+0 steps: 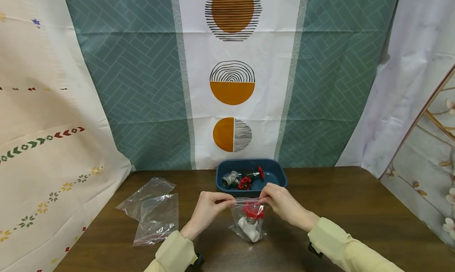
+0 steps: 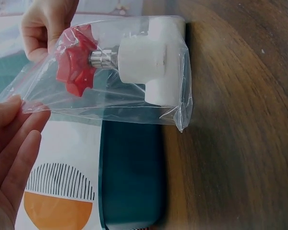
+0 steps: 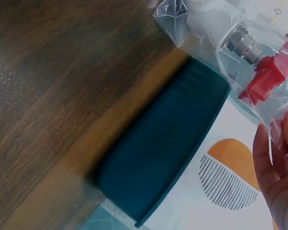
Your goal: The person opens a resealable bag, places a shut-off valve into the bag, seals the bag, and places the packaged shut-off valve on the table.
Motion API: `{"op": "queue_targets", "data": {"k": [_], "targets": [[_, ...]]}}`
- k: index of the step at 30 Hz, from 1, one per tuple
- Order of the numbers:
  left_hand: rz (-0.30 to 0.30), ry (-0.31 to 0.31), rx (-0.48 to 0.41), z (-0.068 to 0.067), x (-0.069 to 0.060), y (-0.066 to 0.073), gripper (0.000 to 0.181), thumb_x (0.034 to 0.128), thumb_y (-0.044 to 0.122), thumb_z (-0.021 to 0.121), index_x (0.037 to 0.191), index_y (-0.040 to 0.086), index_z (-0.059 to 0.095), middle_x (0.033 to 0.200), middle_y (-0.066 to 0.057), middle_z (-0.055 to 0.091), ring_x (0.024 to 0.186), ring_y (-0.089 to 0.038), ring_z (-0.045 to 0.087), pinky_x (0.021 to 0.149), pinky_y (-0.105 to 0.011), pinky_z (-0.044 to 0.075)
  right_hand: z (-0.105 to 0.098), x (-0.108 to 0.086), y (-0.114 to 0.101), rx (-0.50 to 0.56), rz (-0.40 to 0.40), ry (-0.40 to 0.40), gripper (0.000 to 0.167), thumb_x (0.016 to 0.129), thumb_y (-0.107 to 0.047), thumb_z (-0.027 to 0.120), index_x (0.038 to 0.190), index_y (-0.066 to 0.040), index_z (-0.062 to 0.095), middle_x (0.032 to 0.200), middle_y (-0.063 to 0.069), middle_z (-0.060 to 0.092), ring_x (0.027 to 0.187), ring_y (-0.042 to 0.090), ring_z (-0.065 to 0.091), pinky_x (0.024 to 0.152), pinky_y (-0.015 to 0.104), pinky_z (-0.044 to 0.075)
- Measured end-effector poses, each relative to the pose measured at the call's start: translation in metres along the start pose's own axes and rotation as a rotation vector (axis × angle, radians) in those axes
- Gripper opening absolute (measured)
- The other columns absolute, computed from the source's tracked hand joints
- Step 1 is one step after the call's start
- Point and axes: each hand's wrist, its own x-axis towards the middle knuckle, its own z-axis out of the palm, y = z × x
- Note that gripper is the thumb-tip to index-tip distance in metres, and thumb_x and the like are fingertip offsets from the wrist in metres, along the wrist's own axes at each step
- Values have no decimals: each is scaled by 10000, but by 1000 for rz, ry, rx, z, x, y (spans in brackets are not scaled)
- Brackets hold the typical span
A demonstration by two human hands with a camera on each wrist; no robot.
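Note:
A clear zip bag stands on the table with a white valve inside. The valve has a red handwheel and a metal stem; its white tee body lies at the bag's bottom. My left hand pinches the top left corner of the bag between thumb and fingers. At the top right corner my right hand pinches the bag's edge. In the right wrist view, the red handwheel sits close below the bag's top edge.
Behind the bag stands a dark blue tray holding several valves with red handles and metal bodies. Flat clear zip bags lie on the wooden table at the left. A patterned curtain hangs along the back edge.

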Motion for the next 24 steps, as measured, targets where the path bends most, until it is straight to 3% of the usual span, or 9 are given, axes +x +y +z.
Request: {"op": "queue_targets", "data": {"k": [10, 17, 24], "targets": [[-5, 8, -24, 1, 2, -2, 92, 808, 142, 686, 871, 90, 728, 799, 54, 668, 707, -151, 629, 627, -287, 499, -5, -3, 8, 160, -17, 21, 189, 737, 41, 689, 859, -96, 645, 808, -61, 581, 633, 49, 503, 538, 192, 453], [21, 8, -6, 1, 5, -1, 97, 806, 155, 687, 855, 83, 730, 772, 104, 660, 690, -94, 620, 618, -281, 500, -10, -5, 11, 172, -13, -8, 226, 748, 43, 679, 944, -68, 662, 871, -29, 614, 713, 74, 552, 608, 215, 479], [52, 1, -35, 1, 4, 0, 104, 797, 147, 689, 861, 75, 727, 783, 38, 670, 675, -137, 631, 609, -282, 504, -12, -10, 14, 128, 23, 15, 168, 755, 14, 684, 896, -74, 657, 837, -10, 619, 695, 75, 557, 583, 205, 474]]}}
